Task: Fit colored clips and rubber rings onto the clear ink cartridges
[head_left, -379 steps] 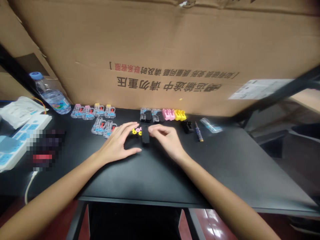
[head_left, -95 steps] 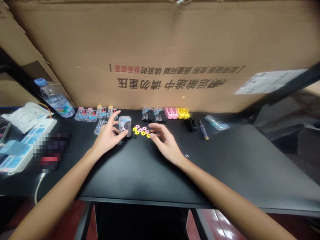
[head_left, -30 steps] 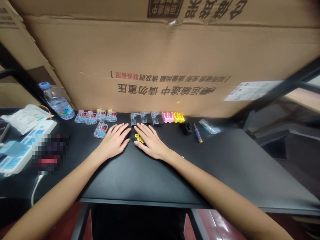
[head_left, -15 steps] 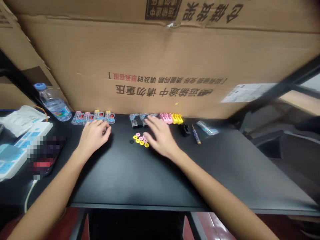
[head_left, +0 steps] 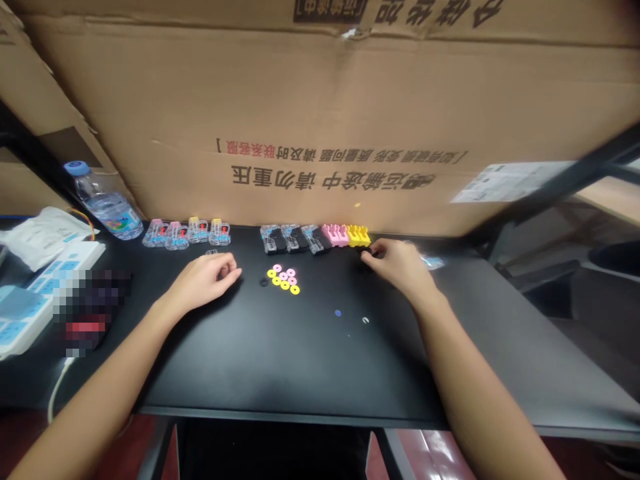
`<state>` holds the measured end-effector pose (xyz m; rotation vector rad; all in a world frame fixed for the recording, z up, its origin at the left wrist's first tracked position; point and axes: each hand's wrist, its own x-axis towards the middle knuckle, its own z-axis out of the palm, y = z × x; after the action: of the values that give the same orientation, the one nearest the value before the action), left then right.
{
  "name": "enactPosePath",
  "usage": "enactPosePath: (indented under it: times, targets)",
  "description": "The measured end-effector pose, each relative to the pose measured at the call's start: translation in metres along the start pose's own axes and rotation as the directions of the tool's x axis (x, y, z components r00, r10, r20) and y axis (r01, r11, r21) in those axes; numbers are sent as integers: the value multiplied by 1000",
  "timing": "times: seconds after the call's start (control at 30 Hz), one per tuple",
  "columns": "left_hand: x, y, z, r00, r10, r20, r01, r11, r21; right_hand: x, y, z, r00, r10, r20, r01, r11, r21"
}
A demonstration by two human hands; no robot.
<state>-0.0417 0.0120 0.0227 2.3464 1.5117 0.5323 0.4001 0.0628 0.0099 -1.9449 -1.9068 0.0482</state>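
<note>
My left hand (head_left: 207,277) is closed over the table, its fingers curled inward. A small clear edge shows just beyond its knuckles; what the fingers hold, if anything, is hidden. At the right, my right hand (head_left: 403,263) pinches a small black plastic part (head_left: 366,251) beside the yellow bracket-like parts (head_left: 358,235). Pink parts (head_left: 335,234) of the same shape adjoin those. Several clear-and-black plastic pieces (head_left: 295,239) line the box's foot. Between my hands lie yellow rings (head_left: 285,285), pink rings (head_left: 283,276) and a black ring (head_left: 264,283).
Clear plastic pieces with pink and yellow tabs (head_left: 187,233) stand back left, near a water bottle (head_left: 113,207). A power strip (head_left: 55,287) and a phone (head_left: 95,307) occupy the left. A cardboard box (head_left: 300,100) walls off the back. A blue disc (head_left: 338,313) lies front right of the rings.
My right hand has moved right from the rings and clear-and-black pieces to the black part and pinches it. My left hand has shifted slightly right and toward me, curling its fingers.
</note>
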Motion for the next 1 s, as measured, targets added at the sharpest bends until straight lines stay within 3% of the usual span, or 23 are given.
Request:
enactPosePath:
  times: [0.07, 0.17, 0.27, 0.4, 0.6, 0.73, 0.9, 1.0]
  targets:
    - [0, 1, 3, 995, 95, -44, -99, 990, -96, -1, -10, -6, 997, 17, -72, -11, 997, 81]
    - [2, -3, 3, 979, 146, -141, -153, 987, -47, -4, -21, -12, 986, 46, -163, -7, 973, 231]
    - [4, -12, 2, 976, 124, -182, -113, 991, 69, -8, -31, -9, 985, 58, -162, 7, 927, 374]
    - [5, -25, 4, 991, 44, -130, -28, 992, 124, -16, -48, 6, 997, -12, -70, 47, 859, 510]
    - [4, -27, 5, 996, -2, -93, 20, 981, 194, -24, -68, 35, 979, -188, -77, 200, 823, 531]
    - [3, -24, 2, 994, 12, -109, 11, 978, 209, -26, -71, 42, 977, -201, -68, 206, 828, 522]
    - [3, -16, -3, 972, 81, -219, -28, 972, 235, -27, -73, 42, 975, -212, -65, 212, 802, 558]
    - [2, -10, -5, 975, 45, -216, 4, 975, 224, -31, -76, 39, 978, -196, -78, 204, 789, 580]
